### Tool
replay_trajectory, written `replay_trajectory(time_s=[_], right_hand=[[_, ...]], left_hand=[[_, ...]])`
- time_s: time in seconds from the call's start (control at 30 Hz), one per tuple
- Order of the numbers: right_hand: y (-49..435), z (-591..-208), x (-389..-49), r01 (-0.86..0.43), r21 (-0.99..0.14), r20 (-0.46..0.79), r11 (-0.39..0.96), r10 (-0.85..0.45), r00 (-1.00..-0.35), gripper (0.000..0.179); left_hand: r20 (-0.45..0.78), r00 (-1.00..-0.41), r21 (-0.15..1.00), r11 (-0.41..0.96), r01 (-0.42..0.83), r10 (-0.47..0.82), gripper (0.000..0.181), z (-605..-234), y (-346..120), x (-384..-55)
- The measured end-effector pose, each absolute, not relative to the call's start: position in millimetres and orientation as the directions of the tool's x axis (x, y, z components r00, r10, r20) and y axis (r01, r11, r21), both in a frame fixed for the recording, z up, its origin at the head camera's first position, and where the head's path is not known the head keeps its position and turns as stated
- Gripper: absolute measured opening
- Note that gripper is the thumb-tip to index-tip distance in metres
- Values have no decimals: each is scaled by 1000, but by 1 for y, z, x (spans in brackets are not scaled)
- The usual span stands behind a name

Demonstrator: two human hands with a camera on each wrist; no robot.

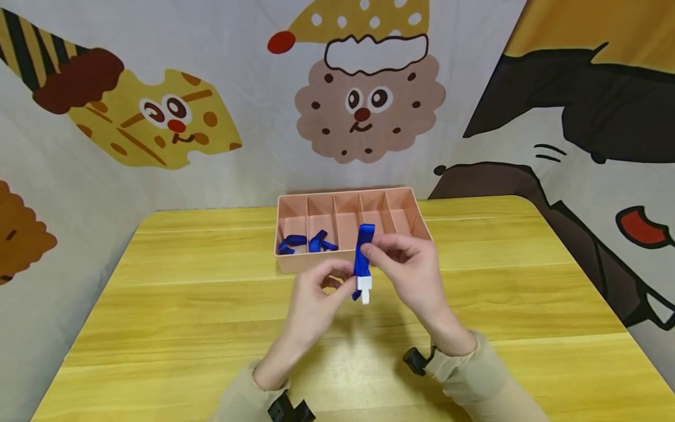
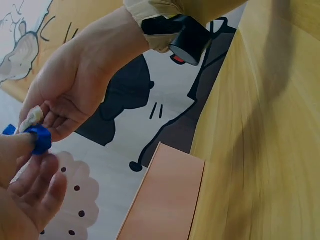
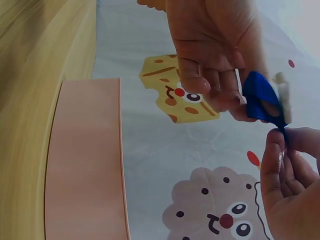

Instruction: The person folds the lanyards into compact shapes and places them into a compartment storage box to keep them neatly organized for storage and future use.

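Observation:
A folded blue lanyard [image 1: 364, 252] with a white plastic clip [image 1: 364, 285] at its lower end is held up before the box. My right hand [image 1: 413, 272] pinches the upper part of the strap between thumb and fingertips. Lower down, near the clip, my left hand [image 1: 316, 299] grips the strap, its thumb lying over the blue band in the left wrist view. The strap forms a small blue loop [image 3: 260, 97] in the right wrist view. There the clip is blurred.
A pink divided box [image 1: 316, 264] stands toward the back of the wooden table [image 1: 184, 316]. Its leftmost compartment holds a blue strap [image 1: 292, 241], and the neighbouring one another blue strap [image 1: 320, 241]. Behind hangs a cartoon-printed cloth [image 1: 253, 176].

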State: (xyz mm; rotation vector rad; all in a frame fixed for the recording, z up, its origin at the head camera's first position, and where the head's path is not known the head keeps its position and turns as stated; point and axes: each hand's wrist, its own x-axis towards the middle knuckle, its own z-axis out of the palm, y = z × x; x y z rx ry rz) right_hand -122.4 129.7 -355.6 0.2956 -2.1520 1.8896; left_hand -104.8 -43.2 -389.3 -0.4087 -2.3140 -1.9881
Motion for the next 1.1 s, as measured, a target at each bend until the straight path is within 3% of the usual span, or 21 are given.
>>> replay_trajectory(time_s=[0.13, 0.5, 0.7, 0.97, 1.1], right_hand=[[129, -356, -122, -361, -923, 367, 131, 24, -930, 5], [132, -355, -122, -343, -928, 352, 148, 41, -935, 6], [132, -354, -121, -344, -930, 351, 131, 32, -936, 6], [128, -357, -121, -330, -930, 338, 163, 19, -941, 5], [127, -357, -121, -338, -922, 353, 190, 47, -935, 4]], left_hand=[[168, -960, 980, 63, 187, 226, 15, -391, -45, -107], [185, -920, 982, -38, 184, 346, 30, -388, -52, -111], [202, -935, 977, 9, 213, 290, 23, -388, -50, -109], [398, -911, 883, 223, 412, 108, 15, -393, -43, -105], [325, -934, 922, 169, 348, 150, 17, -393, -44, -106]])
